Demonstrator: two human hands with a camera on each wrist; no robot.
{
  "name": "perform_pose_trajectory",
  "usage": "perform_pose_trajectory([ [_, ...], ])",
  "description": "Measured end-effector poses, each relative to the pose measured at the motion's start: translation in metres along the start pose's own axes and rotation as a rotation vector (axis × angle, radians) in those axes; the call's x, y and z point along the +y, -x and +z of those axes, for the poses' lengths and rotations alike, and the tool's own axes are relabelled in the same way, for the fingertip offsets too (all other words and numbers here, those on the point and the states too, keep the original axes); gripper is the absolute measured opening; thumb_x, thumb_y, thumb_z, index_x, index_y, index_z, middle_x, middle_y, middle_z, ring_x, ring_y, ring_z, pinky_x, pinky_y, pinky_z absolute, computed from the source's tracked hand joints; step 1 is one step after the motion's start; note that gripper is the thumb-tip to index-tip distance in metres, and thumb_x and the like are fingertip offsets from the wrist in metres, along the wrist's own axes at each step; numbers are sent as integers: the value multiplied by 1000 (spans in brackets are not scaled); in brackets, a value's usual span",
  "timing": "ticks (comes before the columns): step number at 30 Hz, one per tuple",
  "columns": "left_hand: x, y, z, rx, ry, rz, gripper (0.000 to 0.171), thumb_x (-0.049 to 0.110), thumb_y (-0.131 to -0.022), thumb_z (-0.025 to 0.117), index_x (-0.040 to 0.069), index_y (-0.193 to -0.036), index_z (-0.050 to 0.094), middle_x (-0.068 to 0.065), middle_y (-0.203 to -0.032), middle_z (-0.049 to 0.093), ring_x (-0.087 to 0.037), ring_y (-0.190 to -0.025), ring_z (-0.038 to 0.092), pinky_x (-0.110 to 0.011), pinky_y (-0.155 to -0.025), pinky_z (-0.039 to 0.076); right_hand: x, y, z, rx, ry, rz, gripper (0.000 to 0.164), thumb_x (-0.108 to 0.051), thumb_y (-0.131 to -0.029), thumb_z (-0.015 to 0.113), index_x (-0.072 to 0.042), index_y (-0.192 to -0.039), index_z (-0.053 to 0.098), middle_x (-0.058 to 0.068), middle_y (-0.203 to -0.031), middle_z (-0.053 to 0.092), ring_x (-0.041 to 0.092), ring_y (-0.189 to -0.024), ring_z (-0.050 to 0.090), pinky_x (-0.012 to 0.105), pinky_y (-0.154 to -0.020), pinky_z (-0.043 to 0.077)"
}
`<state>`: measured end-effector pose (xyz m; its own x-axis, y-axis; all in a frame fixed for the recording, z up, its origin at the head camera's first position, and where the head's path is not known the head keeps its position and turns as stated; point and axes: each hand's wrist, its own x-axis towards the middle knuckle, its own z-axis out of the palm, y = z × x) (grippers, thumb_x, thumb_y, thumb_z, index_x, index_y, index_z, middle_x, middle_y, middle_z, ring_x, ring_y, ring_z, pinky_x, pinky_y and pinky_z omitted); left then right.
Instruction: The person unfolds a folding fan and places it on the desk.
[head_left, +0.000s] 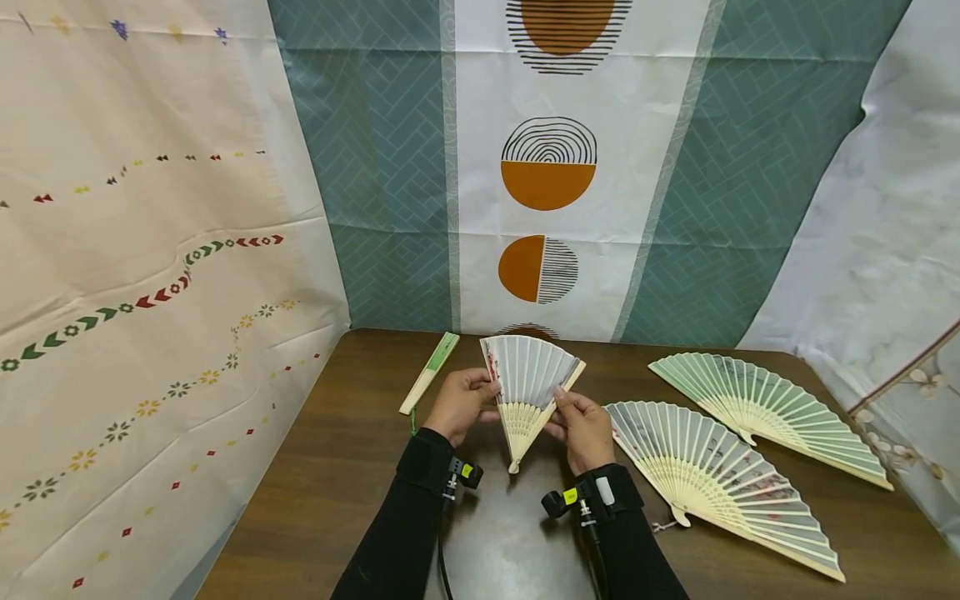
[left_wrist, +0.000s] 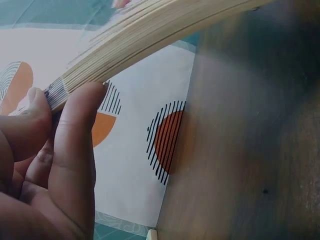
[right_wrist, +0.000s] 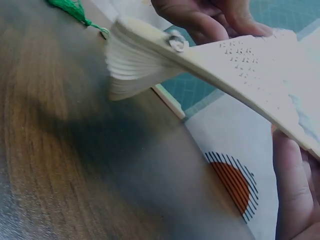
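Note:
A partly spread white folding fan is held up over the table between both hands, its pivot end pointing down. My left hand pinches the fan's left edge between thumb and fingers. On the other side, my right hand grips the right outer rib, with the thumb on the front. The left wrist view shows the bundled wooden ribs edge-on above the left fingers. A metal rivet shows at the pivot in the right wrist view.
A folded green fan with a green tassel lies left of the hands. To the right lie a spread white fan with a printed pattern and, behind it, a spread green fan. Patterned cloth hangs behind the brown table.

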<state>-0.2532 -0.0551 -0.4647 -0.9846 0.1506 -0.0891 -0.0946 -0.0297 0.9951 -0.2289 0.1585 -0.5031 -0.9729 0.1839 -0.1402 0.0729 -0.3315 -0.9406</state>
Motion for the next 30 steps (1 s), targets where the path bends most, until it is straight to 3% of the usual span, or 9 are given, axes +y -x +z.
perform_pose_trajectory([
  [4, 0, -1, -3, 28, 55, 3, 11, -3, -113, 65, -8, -112, 75, 4, -93, 73, -10, -90, 70, -50, -90, 75, 1, -2, -3, 26, -42, 0, 17, -12, -116, 67, -1, -108, 77, -4, -88, 74, 6, -79, 78, 22, -71, 71],
  [10, 0, -1, -3, 55, 104, 7, 15, -3, -114, 63, -10, -119, 75, 2, -97, 77, -9, -91, 75, -26, -73, 72, -1, -1, -6, 32, -55, -9, 27, -15, -119, 63, 9, -129, 72, -5, -91, 80, 6, -83, 81, 22, -75, 72],
  [18, 1, -2, -5, 147, 187, 22, 16, 0, -115, 64, -9, -122, 75, 1, -95, 74, -11, -89, 73, -23, -71, 71, 0, -3, -9, 67, -128, -35, 19, -16, -119, 63, -4, -113, 76, -4, -89, 79, 6, -82, 80, 23, -76, 72],
  [30, 2, -2, -4, 253, 239, 56, 20, 5, -116, 64, -9, -125, 75, -1, -95, 69, -13, -90, 68, -25, -74, 72, -3, -6, -12, 121, -227, -60, 23, -14, -118, 63, -6, -97, 69, -1, -84, 78, 7, -77, 80, 25, -76, 73],
])
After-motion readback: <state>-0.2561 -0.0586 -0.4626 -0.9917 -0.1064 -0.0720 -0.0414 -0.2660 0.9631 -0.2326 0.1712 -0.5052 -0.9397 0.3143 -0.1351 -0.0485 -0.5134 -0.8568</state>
